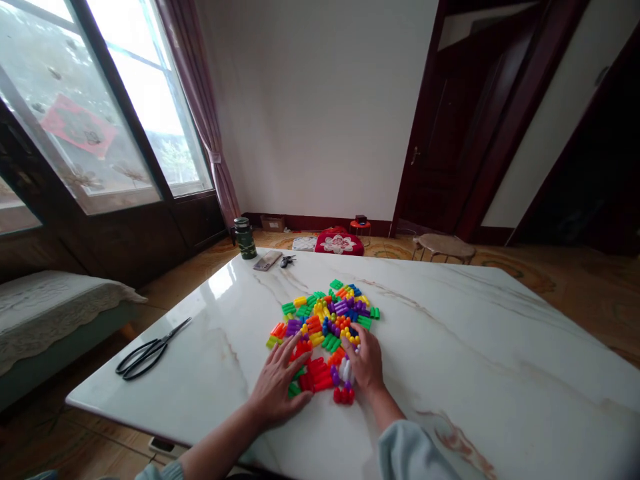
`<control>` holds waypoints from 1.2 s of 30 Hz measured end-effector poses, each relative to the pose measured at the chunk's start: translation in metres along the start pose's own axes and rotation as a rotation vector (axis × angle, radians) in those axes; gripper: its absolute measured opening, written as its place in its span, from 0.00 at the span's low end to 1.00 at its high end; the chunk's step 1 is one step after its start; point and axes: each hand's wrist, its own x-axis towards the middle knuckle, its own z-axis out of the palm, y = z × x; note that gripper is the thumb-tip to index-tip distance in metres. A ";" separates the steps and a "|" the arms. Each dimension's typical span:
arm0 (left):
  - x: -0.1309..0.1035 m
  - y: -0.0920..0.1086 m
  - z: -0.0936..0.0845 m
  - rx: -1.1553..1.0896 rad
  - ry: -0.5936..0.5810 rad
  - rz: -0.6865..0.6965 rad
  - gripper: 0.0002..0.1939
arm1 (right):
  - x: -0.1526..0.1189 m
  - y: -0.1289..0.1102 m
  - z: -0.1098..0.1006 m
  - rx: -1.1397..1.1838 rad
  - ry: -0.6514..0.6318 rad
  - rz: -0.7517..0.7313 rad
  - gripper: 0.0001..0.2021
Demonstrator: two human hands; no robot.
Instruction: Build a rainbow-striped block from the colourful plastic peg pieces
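A loose heap of colourful plastic building blocks (320,310) lies on the white marble-patterned table (465,347). My left hand (277,387) rests at the near left side of the heap, fingers spread over red and green pieces. Beside its thumb are several red blocks (317,375). On the heap's right side, my right hand (367,360) has curled fingers touching yellow and orange pieces; whether it grips one cannot be made out. White blocks (345,370) and purple ones sit between the two hands, with a red block (344,396) nearest me.
Black-handled scissors (150,350) lie at the table's left. Along the far left edge are a dark green flask (245,238), a phone (268,260) and keys (287,261). Beyond the table stand a round stool (444,247) and a red cushion (340,244).
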 end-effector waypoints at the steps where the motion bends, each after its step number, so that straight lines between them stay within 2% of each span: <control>1: 0.000 -0.001 0.000 -0.007 0.005 0.002 0.35 | -0.002 0.000 -0.002 0.044 -0.001 0.017 0.21; 5: -0.003 -0.003 0.001 -0.016 0.000 -0.006 0.37 | 0.007 0.008 -0.007 0.145 0.063 0.045 0.19; 7: -0.003 -0.003 0.001 -0.018 -0.005 -0.007 0.37 | 0.030 0.016 -0.007 0.125 0.124 0.014 0.18; 9: -0.002 -0.004 0.002 -0.025 0.001 -0.011 0.37 | 0.065 0.026 -0.004 0.042 0.129 0.023 0.17; 10: -0.002 -0.004 0.002 -0.029 0.006 -0.017 0.37 | 0.085 0.031 -0.001 -0.036 0.088 0.054 0.18; 12: -0.002 -0.005 0.003 -0.039 0.008 -0.027 0.37 | 0.122 0.039 0.008 -0.247 -0.133 0.111 0.22; 13: -0.002 -0.005 0.003 -0.044 0.007 -0.029 0.37 | 0.138 0.041 0.014 -0.286 -0.185 0.128 0.25; 15: -0.002 -0.006 0.004 -0.052 0.003 -0.029 0.36 | 0.162 0.044 0.025 -0.339 -0.281 0.159 0.28; 17: -0.002 -0.007 0.004 -0.054 -0.008 -0.027 0.36 | 0.176 0.045 0.036 -0.366 -0.351 0.190 0.26; 20: -0.002 -0.007 0.004 -0.051 -0.030 -0.029 0.36 | 0.179 0.041 0.049 -0.436 -0.420 0.234 0.23; 25: -0.001 -0.005 0.001 -0.060 -0.027 -0.030 0.36 | 0.166 0.027 0.055 -0.543 -0.409 0.246 0.22; 28: -0.001 -0.004 -0.001 -0.067 -0.024 -0.027 0.34 | 0.164 0.015 0.049 -0.561 -0.417 0.187 0.16; 31: -0.001 -0.003 -0.001 -0.067 -0.020 -0.026 0.33 | 0.164 -0.001 0.044 -0.552 -0.452 0.099 0.15; 36: -0.001 -0.003 -0.001 -0.072 0.031 -0.013 0.32 | 0.153 -0.033 0.050 -0.500 -0.625 -0.069 0.16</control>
